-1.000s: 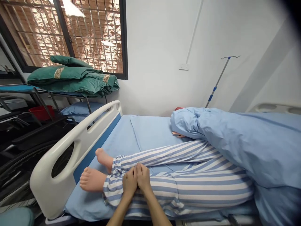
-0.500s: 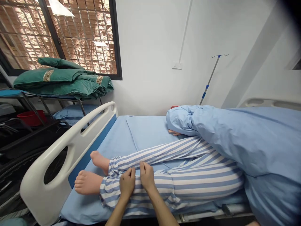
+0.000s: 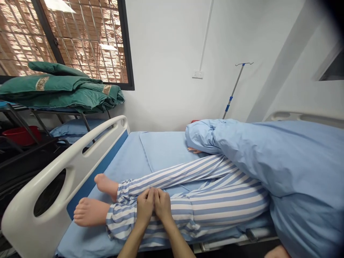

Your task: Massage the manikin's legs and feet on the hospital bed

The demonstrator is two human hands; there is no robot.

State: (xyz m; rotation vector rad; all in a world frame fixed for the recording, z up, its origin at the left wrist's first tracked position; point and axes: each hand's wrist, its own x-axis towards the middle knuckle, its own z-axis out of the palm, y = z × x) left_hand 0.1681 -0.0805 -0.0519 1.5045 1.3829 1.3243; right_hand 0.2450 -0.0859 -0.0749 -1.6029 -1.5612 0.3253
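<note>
A manikin's legs in blue-and-white striped pants (image 3: 225, 202) lie stretched out on the bed, with the bare feet (image 3: 91, 212) at the left. My left hand (image 3: 145, 207) is closed into a fist over the near lower leg. Right beside it, my right hand (image 3: 162, 205) is also a fist, and the two touch or nearly touch along the thumb sides. No object shows in either one. Whether the fists press on the cloth or hover just above it, I cannot tell. A light blue quilt (image 3: 247, 150) hides the manikin's upper part.
At the left rises the white footboard (image 3: 77, 150). Folded green bedding (image 3: 64, 89) lies on a rack under the barred window. An IV pole (image 3: 233, 89) stands behind the bed. Part of a hand (image 3: 278, 252), whose I cannot tell, shows at the bottom right edge.
My fists, apart before, have come together, the right one moving left toward the other. The whole view has shifted slightly, so the bed and legs appear further left.
</note>
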